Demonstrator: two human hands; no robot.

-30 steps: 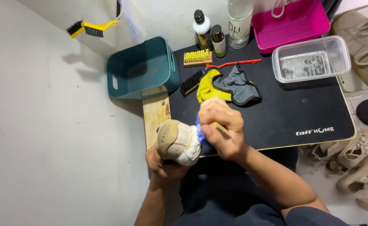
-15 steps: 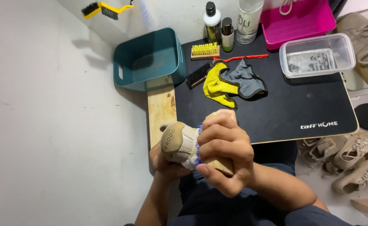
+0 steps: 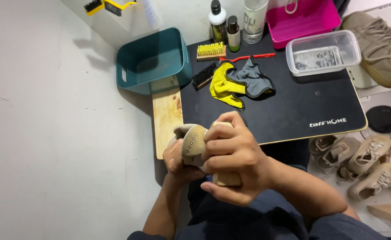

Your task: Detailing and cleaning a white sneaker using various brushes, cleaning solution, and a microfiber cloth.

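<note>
Holding a beige shoe (image 3: pixel 191 144) heel-up over the lap, the left hand (image 3: pixel 177 162) cups it from underneath, fingers wrapped round its far side and closed on it. Right hand (image 3: pixel 233 158) sits on top of the shoe, fingers curled tight round a wooden brush (image 3: pixel 226 178); only the pale wooden block shows below the palm, bristles hidden against the shoe. Shoe is just in front of the near edge of the bench (image 3: pixel 166 115), level with the bare wood strip at its left end, not resting on it. A black mat (image 3: pixel 293 102) covers most of the bench. On the mat, far side: a yellow and grey cloth (image 3: pixel 237 82) bunched up, a black-bristled brush (image 3: pixel 203 75) just left of it, a small wooden brush with yellow bristles (image 3: pixel 211 50) behind that, and a thin red stick (image 3: pixel 249 57) lying flat behind the cloth. Two dark bottles (image 3: pixel 224 26) and a clear bottle (image 3: pixel 254 20) stand at the back edge. A clear plastic tub (image 3: pixel 322 53) sits at the right rear corner of the mat; a pink tray (image 3: pixel 304 20) lies behind it. A teal basket (image 3: pixel 153 60) sits off the left rear corner of the bench. A yellow-handled brush (image 3: pixel 108 6) lies at the top of the view. Beige shoes (image 3: pixel 360 160) lie on the floor to the right, and another (image 3: pixel 378 44) beside the tub.
</note>
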